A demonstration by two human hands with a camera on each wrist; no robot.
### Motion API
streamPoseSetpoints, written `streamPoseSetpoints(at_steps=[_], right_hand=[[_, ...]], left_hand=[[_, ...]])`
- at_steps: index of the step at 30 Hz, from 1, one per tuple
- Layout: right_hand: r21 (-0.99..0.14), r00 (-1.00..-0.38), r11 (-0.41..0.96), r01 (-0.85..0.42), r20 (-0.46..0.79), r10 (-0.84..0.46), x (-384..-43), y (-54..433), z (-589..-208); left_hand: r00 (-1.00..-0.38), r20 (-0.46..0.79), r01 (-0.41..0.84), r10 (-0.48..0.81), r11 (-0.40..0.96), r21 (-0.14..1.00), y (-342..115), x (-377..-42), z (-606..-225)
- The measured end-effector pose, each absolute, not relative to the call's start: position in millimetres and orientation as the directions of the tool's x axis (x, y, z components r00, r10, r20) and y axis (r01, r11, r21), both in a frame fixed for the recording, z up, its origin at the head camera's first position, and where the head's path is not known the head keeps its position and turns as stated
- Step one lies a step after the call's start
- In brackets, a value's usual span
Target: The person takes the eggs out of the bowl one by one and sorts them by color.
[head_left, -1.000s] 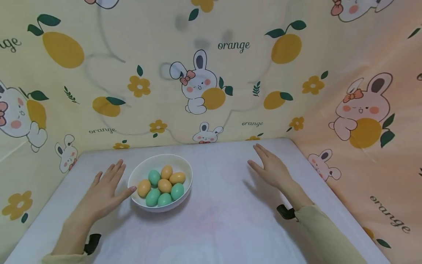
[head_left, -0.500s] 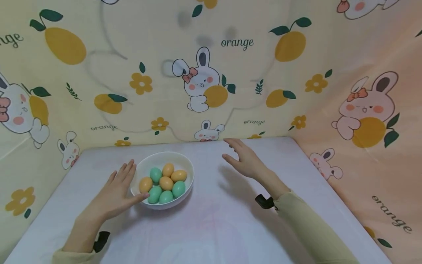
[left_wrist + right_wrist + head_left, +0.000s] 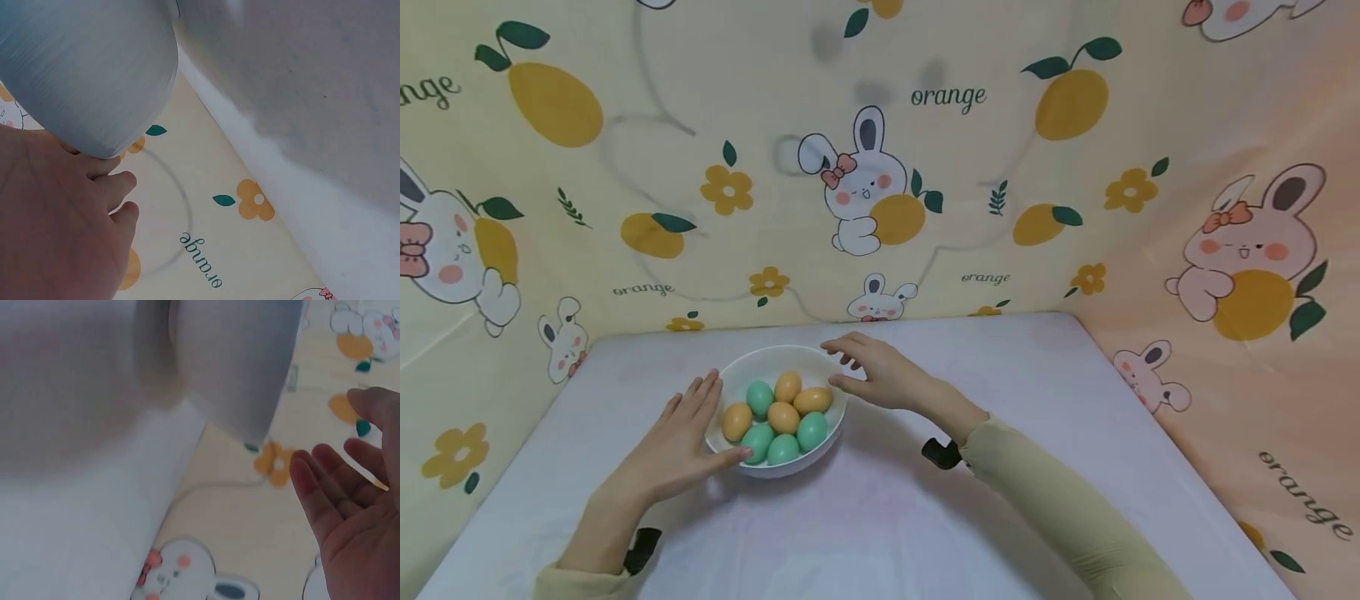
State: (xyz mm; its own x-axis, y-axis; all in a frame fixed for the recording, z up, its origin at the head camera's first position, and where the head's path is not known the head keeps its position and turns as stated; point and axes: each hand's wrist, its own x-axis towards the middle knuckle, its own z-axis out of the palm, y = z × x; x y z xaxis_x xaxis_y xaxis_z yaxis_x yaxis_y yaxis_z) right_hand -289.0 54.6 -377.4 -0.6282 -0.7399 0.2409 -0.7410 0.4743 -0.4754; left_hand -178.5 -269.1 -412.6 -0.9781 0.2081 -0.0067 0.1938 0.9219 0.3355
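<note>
A white bowl [image 3: 775, 472] stands on the table, holding several orange eggs [image 3: 783, 417] and several green eggs [image 3: 783, 449]. At its left side is my left hand [image 3: 673, 450], fingers straight along the rim and thumb reaching over the front rim. The left wrist view shows the fingertips right at the outer wall of the bowl [image 3: 94, 75]. My right hand [image 3: 883, 375] is at the right rim, its fingers loosely bent and thumb apart from them. In the right wrist view, a gap shows between the right hand [image 3: 356, 519] and the bowl [image 3: 237, 362].
A white cloth covers the table [image 3: 880, 533]. Behind and at the sides hangs a cream curtain [image 3: 760, 83] printed with rabbits, oranges and flowers, meeting the table's back edge. A black strap piece [image 3: 942, 452] sticks out at the right wrist.
My right hand has moved left across the table to the bowl's right rim. The left hand has shifted right against the bowl's left side. The bowl and eggs keep their place.
</note>
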Motion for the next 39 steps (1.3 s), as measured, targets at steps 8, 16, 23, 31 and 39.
streamPoseSetpoints(at_steps=[8,16,23,31,39], right_hand=[[-0.518,-0.554,0.430,-0.739,0.106,-0.826,-292,18,-387],[-0.471,-0.491,0.423,-0.774,0.026,-0.871,-297,-6,-392],[-0.388,-0.485,0.450,-0.805,-0.008,-0.874,-302,-19,-399],[-0.283,-0.480,0.478,-0.832,-0.067,-0.875,-298,-33,-401],[-0.237,-0.464,0.475,-0.848,-0.105,-0.880,-297,-40,-406]], left_hand=[[-0.975,0.002,0.211,0.224,0.916,0.342,-267,-179,-414],[-0.970,0.023,0.235,0.241,0.911,0.338,-265,-182,-414],[-0.970,0.026,0.235,0.241,0.909,0.345,-265,-182,-414],[-0.971,0.030,0.234,0.239,0.906,0.353,-271,-178,-416],[-0.973,0.028,0.225,0.230,0.906,0.359,-271,-178,-417]])
